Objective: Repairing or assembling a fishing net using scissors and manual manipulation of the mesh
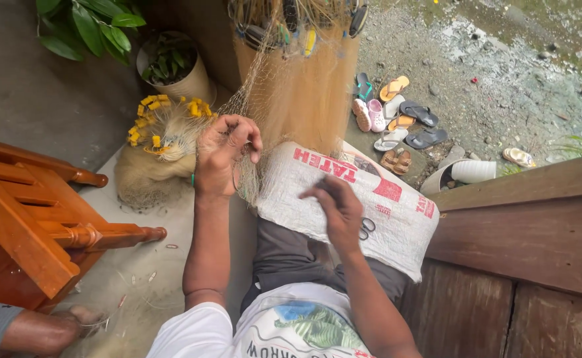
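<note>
The thin see-through fishing net hangs from up high down to the person's lap. The left hand pinches a bunch of it tight. The right hand is curled over a white woven sack; I cannot tell what it holds. One tan bag holds more net with yellow floats. One round pot holds a green plant.

Home porch, net-mending spot: fishing net hanging at 12 o'clock, sandals on gravel at 1, wooden chair at 9.
</note>
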